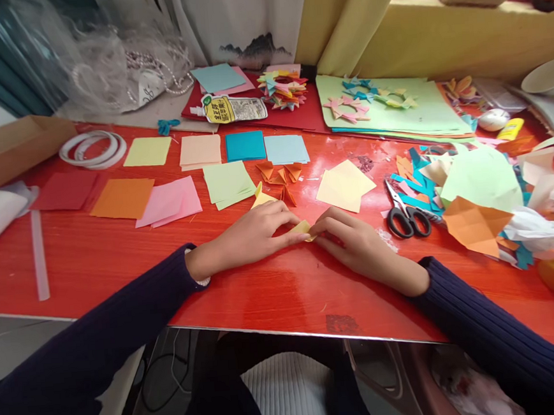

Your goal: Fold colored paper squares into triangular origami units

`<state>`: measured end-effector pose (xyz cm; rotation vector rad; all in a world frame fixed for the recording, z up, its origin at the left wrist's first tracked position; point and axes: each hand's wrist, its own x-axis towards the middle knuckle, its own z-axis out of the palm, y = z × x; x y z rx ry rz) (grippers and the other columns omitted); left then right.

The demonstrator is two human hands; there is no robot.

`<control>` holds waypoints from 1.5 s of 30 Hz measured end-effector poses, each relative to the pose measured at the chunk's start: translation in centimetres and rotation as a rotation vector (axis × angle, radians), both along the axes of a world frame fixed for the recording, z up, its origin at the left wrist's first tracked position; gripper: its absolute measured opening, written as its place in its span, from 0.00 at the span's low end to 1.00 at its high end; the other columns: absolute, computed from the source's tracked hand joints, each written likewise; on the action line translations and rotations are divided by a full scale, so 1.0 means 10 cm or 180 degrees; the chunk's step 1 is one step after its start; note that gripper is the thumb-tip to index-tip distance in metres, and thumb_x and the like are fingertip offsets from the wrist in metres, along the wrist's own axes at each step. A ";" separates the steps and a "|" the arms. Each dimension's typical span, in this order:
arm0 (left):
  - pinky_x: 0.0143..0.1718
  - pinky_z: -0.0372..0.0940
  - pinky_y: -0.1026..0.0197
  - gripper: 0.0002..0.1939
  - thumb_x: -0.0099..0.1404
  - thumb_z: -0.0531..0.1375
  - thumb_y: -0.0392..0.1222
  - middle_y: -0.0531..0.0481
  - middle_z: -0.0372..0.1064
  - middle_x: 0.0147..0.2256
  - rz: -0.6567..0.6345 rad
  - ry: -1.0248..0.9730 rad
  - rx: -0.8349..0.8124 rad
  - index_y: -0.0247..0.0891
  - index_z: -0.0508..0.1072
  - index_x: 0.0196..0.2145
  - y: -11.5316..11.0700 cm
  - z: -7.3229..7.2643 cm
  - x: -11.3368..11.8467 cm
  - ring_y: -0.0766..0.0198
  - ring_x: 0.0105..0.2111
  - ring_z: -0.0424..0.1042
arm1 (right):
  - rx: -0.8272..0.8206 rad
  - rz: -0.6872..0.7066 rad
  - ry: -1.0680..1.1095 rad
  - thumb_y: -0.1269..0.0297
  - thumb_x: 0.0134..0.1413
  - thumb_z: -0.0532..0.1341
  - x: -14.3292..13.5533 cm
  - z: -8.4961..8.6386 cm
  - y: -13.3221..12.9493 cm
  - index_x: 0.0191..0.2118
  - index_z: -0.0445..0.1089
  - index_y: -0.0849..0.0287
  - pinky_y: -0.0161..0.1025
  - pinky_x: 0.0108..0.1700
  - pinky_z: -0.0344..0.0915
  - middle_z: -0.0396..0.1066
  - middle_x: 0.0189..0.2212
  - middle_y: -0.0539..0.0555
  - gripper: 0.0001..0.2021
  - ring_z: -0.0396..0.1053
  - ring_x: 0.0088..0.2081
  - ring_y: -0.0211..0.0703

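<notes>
Pinched the small yellow paper (301,227) in the closed fingers of left hand (255,233) and right hand (356,241), at the counter (275,300). Risked a skewed crease through uneven pressure, or bumping the orange folded pieces (283,176) by reaching forward.

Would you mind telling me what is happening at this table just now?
A person is working a small piece of yellow paper between the left hand and right hand, low over the red table. Beyond the hands lie small folded orange pieces and squares of coloured paper, such as the pale green ones. The black-handled scissors lie untouched near the paper scraps. Folded paper rings sit farther back.
</notes>
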<state>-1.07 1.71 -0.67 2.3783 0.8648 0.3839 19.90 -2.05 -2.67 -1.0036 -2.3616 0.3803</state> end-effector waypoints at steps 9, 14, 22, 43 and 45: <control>0.38 0.60 0.62 0.14 0.69 0.46 0.34 0.45 0.67 0.34 -0.0513 0.0254 0.1742 0.33 0.71 0.37 0.00 -0.09 -0.06 0.63 0.36 0.64 | 0.0220 0.0330 -0.0510 0.65 0.60 0.54 0.02 0.03 -0.01 0.39 0.70 0.63 0.39 0.35 0.66 0.67 0.36 0.59 0.09 0.67 0.33 0.41; 0.34 0.59 0.61 0.16 0.69 0.45 0.37 0.46 0.66 0.32 -0.0836 0.0608 0.1937 0.33 0.71 0.33 0.00 -0.06 -0.08 0.64 0.32 0.63 | -0.0483 0.0307 -0.0171 0.66 0.60 0.53 0.05 0.06 0.02 0.39 0.69 0.59 0.38 0.39 0.67 0.68 0.35 0.56 0.08 0.68 0.36 0.40; 0.36 0.61 0.62 0.17 0.70 0.44 0.40 0.45 0.67 0.35 -0.0767 0.0480 0.1572 0.33 0.71 0.36 0.00 -0.06 -0.07 0.64 0.34 0.65 | -0.0831 -0.0216 0.0032 0.68 0.59 0.54 0.00 0.11 0.02 0.41 0.68 0.58 0.38 0.37 0.66 0.70 0.33 0.54 0.07 0.69 0.33 0.39; 0.37 0.60 0.64 0.06 0.65 0.54 0.39 0.49 0.66 0.37 0.0116 0.0137 -0.0045 0.35 0.68 0.36 -0.01 0.02 -0.03 0.65 0.37 0.66 | -0.0924 -0.0540 0.0132 0.71 0.54 0.56 -0.12 0.08 0.00 0.31 0.64 0.59 0.34 0.28 0.60 0.64 0.29 0.52 0.03 0.60 0.26 0.35; 0.38 0.60 0.64 0.06 0.65 0.53 0.37 0.49 0.65 0.36 0.0024 0.0124 -0.0027 0.34 0.68 0.35 0.00 0.01 -0.04 0.65 0.37 0.65 | -0.0863 -0.0523 0.0137 0.69 0.54 0.57 -0.12 0.07 0.00 0.33 0.65 0.59 0.34 0.28 0.60 0.64 0.29 0.52 0.01 0.61 0.26 0.35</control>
